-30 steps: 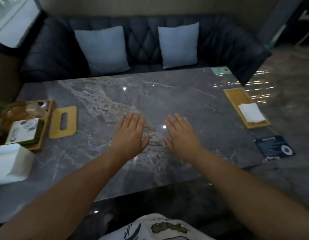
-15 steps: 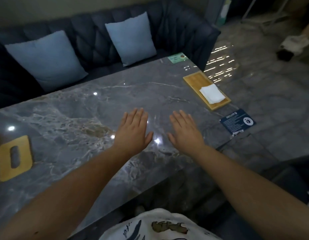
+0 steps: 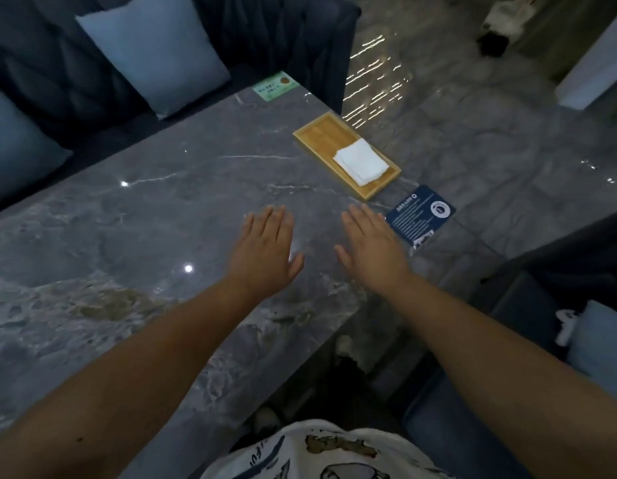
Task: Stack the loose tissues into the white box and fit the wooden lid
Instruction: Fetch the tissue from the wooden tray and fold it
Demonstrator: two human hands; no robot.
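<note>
A small stack of white tissues (image 3: 360, 161) lies on the near end of a shallow wooden tray (image 3: 324, 136) at the table's right side. My left hand (image 3: 265, 252) and my right hand (image 3: 372, 245) hover flat, palms down, over the grey marble table (image 3: 144, 219), side by side and empty. The tissues lie ahead and to the right of my right hand, well apart from it. The white box and the wooden lid are out of view.
A dark blue card (image 3: 419, 214) lies at the table's right edge beside my right hand. A green card (image 3: 276, 86) sits at the far corner. A dark sofa (image 3: 58, 46) with pale blue cushions (image 3: 155, 50) runs along the far side.
The view has swung to the right, so the white box and wooden lid on the left have left the frame. Both hands stay flat and empty over the table.
</note>
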